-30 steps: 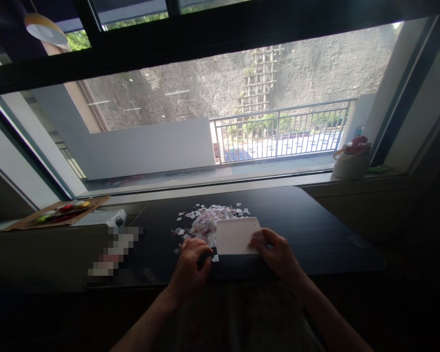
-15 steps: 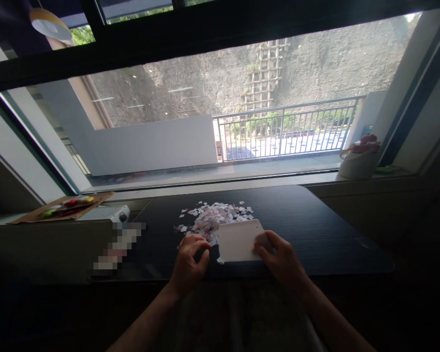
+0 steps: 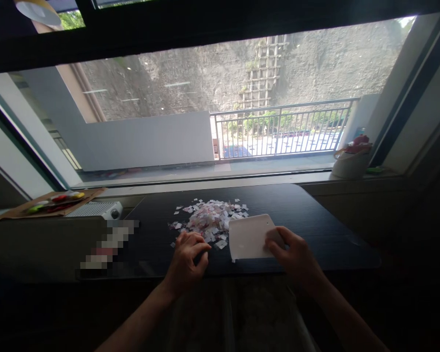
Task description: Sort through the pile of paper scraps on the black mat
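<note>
Small cut paper scraps, mostly white and pinkish, lie heaped on a dark wood-grain table. Pinched between thumb and fingers of my right hand is a flat white plastic scraper with rounded corners and a small hole in one. Its left edge stands beside the heap's right side, and a bit of paper shows at its lower left corner. My left hand is at the near side of the heap, its fingers loosely bent and the thumb apart from them. I see nothing held in it.
Left of the table, a brown board with colourful items lies near a white ribbed appliance with a knob. Something pixelated covers the table's left edge. A white container stands on the window sill at right.
My right hand has drawn the scraper a little to the right, uncovering more scraps between it and my left hand. The whole view has shifted slightly.
</note>
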Tool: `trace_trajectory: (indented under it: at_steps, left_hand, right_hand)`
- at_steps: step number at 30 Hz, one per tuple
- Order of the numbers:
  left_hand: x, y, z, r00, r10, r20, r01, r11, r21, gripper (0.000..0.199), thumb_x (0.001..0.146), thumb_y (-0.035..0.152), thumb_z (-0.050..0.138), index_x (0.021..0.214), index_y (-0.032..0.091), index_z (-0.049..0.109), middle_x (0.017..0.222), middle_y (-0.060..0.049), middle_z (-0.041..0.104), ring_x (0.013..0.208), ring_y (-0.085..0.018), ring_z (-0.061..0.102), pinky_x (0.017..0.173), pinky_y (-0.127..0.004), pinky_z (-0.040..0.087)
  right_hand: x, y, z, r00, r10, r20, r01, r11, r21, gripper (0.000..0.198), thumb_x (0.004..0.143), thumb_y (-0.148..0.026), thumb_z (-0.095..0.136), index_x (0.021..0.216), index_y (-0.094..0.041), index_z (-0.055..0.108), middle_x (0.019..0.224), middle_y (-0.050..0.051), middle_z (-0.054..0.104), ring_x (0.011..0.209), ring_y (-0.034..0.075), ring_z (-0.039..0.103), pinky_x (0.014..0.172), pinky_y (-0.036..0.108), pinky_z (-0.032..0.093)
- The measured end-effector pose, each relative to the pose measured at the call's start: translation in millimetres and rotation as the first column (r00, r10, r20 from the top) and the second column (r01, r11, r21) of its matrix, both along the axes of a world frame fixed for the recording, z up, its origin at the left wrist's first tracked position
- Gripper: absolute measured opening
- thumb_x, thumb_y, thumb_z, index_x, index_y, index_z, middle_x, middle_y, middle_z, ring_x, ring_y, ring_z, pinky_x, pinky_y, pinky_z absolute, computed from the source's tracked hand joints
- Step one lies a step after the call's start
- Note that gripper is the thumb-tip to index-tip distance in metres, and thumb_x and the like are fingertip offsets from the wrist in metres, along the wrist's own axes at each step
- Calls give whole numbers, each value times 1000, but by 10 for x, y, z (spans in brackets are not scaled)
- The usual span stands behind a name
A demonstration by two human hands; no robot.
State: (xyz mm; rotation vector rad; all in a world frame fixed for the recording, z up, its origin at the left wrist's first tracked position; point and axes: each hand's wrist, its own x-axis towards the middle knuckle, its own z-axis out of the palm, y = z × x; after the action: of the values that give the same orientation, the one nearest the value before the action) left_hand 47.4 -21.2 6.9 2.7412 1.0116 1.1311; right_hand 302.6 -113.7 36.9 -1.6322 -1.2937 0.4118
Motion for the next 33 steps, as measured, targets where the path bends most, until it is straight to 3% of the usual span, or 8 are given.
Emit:
trace_trajectory:
  at_steps: [5, 10, 17, 23, 29, 33]
  left_hand:
    - [1, 11, -8, 1000, -7, 2, 7, 1000, 5, 17, 79, 19, 51, 82, 23, 67, 87, -4, 65, 95, -23, 57, 101, -51, 34]
    - [-15, 24, -38, 1000, -12, -6, 12, 1000, 19, 18, 79, 20, 51, 86, 24, 68, 89, -4, 64, 97, -23, 57, 103, -51, 32]
    - [-11, 9, -29, 998, -22, -60, 24, 999, 41, 29, 81, 23, 52, 107, 25, 64, 97, -4, 62, 101, -23, 54, 105, -51, 30]
    - [-19, 16, -36, 998, -23, -63, 26, 999, 41, 30, 80, 22, 53, 108, 25, 64, 99, -4, 62, 101, -23, 54, 104, -50, 31]
    - [-25, 18, -41, 998, -24, -66, 27, 999, 42, 31, 80, 23, 53, 109, 25, 64, 99, -4, 62, 100, -23, 54, 104, -49, 31]
    - [-32, 21, -50, 997, -30, -75, 33, 998, 48, 30, 81, 23, 51, 109, 24, 63, 99, -5, 62, 102, -24, 54, 105, -50, 29]
  right_hand:
    - [201, -3, -23, 998, -21, -63, 23, 999, 29, 15, 74, -34, 58, 77, -20, 63, 70, 1, 65, 64, 17, 58, 58, 28, 44]
    - [354, 127, -73, 973, 135, -188, -135, 991, 15, 19, 72, -36, 62, 77, -18, 64, 71, 1, 68, 67, 18, 62, 61, 28, 48]
    - [544, 59, -105, 921, 237, -311, -275, 958, -85, 23, 69, -36, 67, 82, -17, 67, 76, 2, 70, 72, 19, 64, 64, 29, 51]
    - [566, 69, -110, 929, 212, -303, -236, 971, -44, 20, 69, -34, 68, 79, -17, 67, 74, 1, 70, 71, 19, 64, 64, 29, 50]
    - [580, 11, -50, 915, 221, -339, -277, 953, -126, 25, 65, -38, 70, 78, -17, 68, 74, 2, 71, 71, 21, 65, 64, 31, 51]
    - [633, -10, -77, 909, 224, -352, -276, 955, -104, 26, 66, -39, 69, 80, -17, 68, 76, 3, 71, 73, 21, 65, 65, 31, 51]
